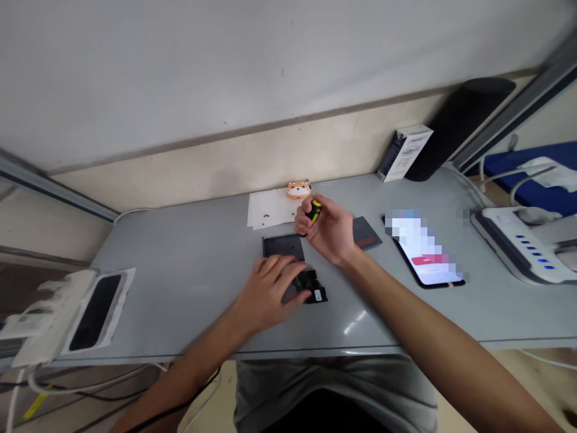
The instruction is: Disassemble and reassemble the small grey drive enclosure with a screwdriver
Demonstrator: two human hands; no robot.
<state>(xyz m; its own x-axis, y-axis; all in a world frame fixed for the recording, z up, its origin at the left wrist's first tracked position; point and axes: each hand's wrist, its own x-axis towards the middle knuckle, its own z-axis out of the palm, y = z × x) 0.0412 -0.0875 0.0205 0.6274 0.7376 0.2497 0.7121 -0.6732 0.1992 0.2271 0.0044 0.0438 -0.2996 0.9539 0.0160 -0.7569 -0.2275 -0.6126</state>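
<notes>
My right hand (327,231) is closed around a screwdriver with a black and yellow handle (315,211); its tip is hidden. With fingers apart, my left hand (270,291) hovers over or touches a small dark circuit-board device (318,293) bearing a white label; which of the two I cannot tell. Just behind the left fingers lies a flat dark grey cover or tray (283,245). A second flat grey panel (367,234), with a brownish strip, rests beside my right wrist. Several tiny dark screws (265,215) sit on white paper (274,204).
An orange animal-faced case (298,190) stands at the paper's back edge. To the right are a lit phone (426,252), a power strip (523,243), a box (406,153) and a black cylinder (460,129). A dark phone-like slab (95,313) lies left on the grey table (180,270).
</notes>
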